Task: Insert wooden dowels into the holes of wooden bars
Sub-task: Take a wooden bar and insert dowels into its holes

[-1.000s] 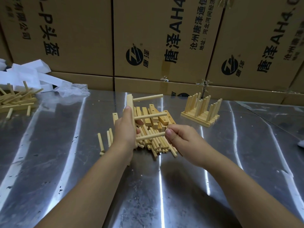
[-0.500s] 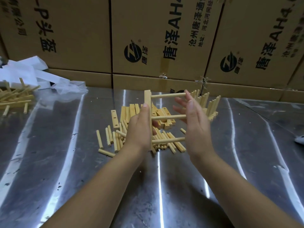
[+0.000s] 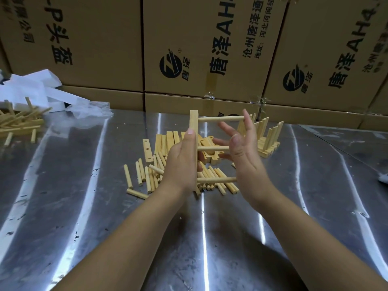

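Holding the wooden bar [image 3: 193, 122] upright above the surface [image 3: 84, 206], my left grip [image 3: 182, 162] is clenched around its middle and lower length, with the thumb laid up the near face. This orientation turns the holed face toward my right grip [image 3: 243, 156], so that the dowels project sideways and can be pushed straight along their own axes.

Three dowels are seated in the bar:
- the top dowel [image 3: 220, 119], above the left grip;
- the middle dowel [image 3: 212, 148], level with it;
- the bottom dowel [image 3: 216, 180], at its heel.

My right grip is released: the fingers are spread and straight, grasping nothing, with the palm facing the free ends of the dowels. It lies at or just beside those ends; contact with each one cannot be confirmed. In my judgement, the flat palm serves to drive all three to an even depth, with the left grip bracing the bar against that push.

Beyond and below both grips, the loose dowels [image 3: 142, 175] and spare bars [image 3: 168, 141] lie on the surface within easy reach, as stock for the next unit. Beyond the right grip stands a stack of finished pieces [image 3: 266, 137], dowels pointing up.

Risk: an uneven push may tilt a dowel in its hole.
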